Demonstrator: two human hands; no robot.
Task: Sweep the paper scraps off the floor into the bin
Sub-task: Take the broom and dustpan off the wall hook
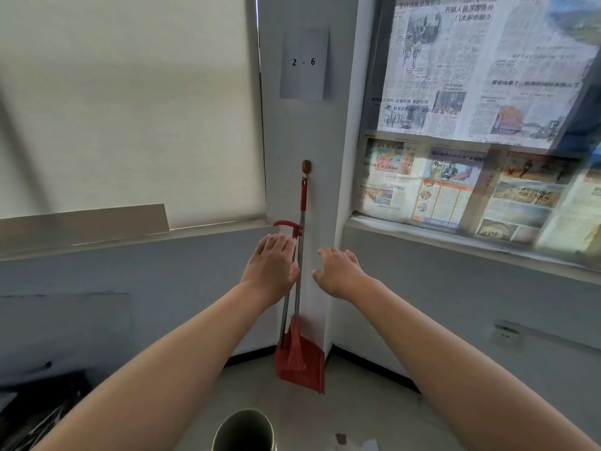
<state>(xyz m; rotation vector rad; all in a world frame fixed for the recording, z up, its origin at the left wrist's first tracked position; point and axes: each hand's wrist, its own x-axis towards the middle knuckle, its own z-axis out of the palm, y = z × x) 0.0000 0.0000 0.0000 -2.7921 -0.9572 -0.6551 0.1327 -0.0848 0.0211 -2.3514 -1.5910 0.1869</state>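
broom (294,349) stands between left hand (270,271) and right hand (340,275), nearer the left.

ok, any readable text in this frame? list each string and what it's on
"2 - 6": printed on the white paper sheet stuck on the wall pillar.
Newspapers covering the window on the right: Chinese headlines and body print, too blurred to quote reliably.
Broom, dustpan, bin: no text or label visible.
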